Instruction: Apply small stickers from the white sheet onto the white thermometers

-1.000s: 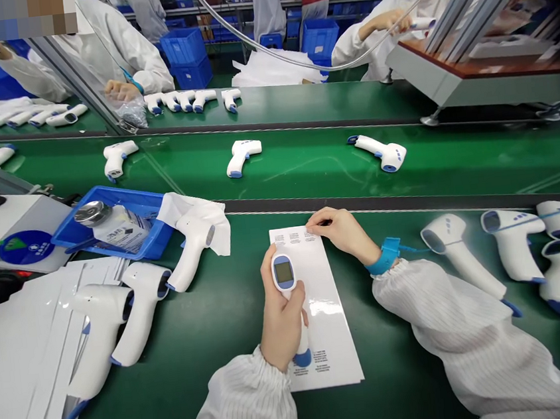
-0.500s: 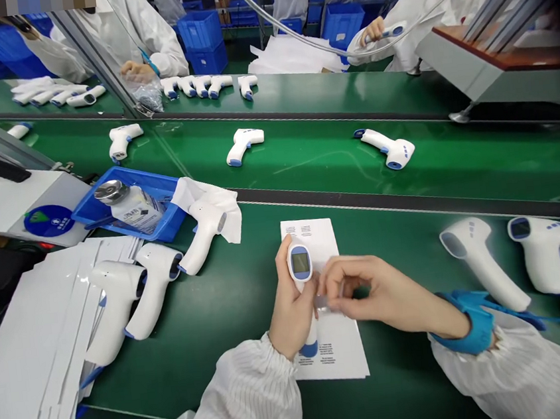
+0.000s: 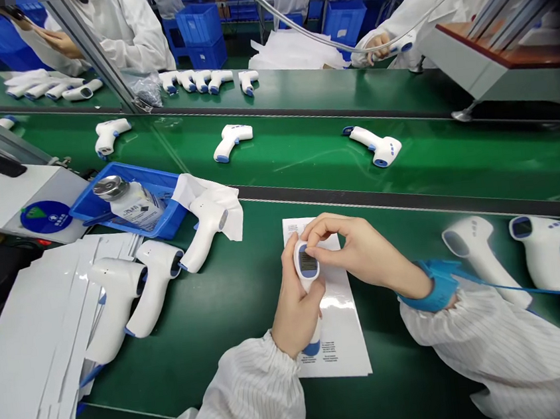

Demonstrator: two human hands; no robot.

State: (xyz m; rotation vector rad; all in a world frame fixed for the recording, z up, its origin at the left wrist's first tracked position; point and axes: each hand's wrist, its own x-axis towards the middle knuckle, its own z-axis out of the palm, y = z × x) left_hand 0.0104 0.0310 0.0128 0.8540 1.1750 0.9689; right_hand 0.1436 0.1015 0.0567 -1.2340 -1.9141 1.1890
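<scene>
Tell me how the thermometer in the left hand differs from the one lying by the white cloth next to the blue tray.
The held thermometer is in the left hand, over the white sheet; the resting thermometer lies on the green table by the white cloth. The held thermometer's screen faces the camera; the resting thermometer shows none. Both are white with blue parts.

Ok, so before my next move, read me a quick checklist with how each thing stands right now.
1. Thermometer gripped in the left hand: ok.
2. Screen facing the wearer: ok.
3. Screen fully uncovered: not ok; fingertips of the right hand overlap its upper right edge.
4. Something pinched between those fingertips: cannot tell; too small to make out.
5. Printed sheet lying beneath the thermometer: ok.
6. Blue wrist strap around the right wrist: ok.
</scene>
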